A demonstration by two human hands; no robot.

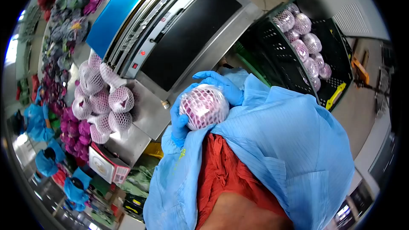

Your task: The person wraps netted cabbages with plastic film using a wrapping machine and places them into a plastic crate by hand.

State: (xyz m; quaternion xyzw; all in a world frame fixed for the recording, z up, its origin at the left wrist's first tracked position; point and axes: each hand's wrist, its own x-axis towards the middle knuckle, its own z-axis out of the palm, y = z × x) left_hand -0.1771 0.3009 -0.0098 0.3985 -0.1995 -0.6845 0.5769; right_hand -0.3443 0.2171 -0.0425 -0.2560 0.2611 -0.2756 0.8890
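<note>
Both hands wear blue gloves and hold one round purple cabbage [204,107] in white foam netting with shiny clear film over it, close to the body. My left hand [180,117] wraps the cabbage's left side. My right hand [223,86] lies over its top and right side, fingers curved against it. Beyond the hands is a wrapping machine [191,30] with a dark flat plate and a lit red light. On the steel table to the left, several netted cabbages [100,98] are piled up.
A dark green crate [272,44] at the right holds several wrapped cabbages [313,42]. Unwrapped purple cabbages [76,132] and a white-and-red box [106,166] are at the left. Other people in blue [47,157] stand at the far left.
</note>
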